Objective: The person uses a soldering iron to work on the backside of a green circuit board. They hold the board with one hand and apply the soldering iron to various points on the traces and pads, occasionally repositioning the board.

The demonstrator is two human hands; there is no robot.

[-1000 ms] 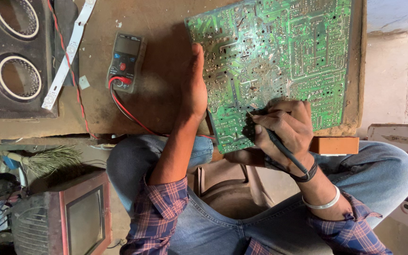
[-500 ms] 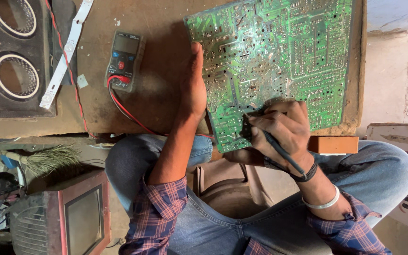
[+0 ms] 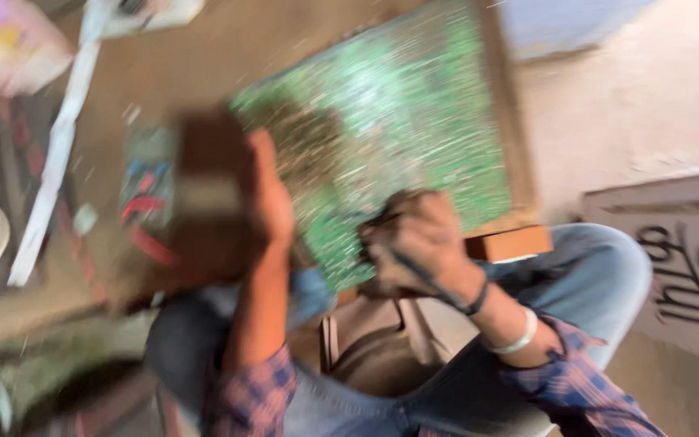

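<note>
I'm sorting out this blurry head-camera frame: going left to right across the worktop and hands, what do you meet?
White strip → multimeter → left hand → right hand gripping a dark probe on the green circuit board → orange-brown block.

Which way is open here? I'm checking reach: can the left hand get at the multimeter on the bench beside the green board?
Probably yes. The left hand rests at the circuit board's left edge, and the multimeter lies just left of it on the same benchtop. Nothing seems to lie between them, though the picture is badly blurred.
</note>
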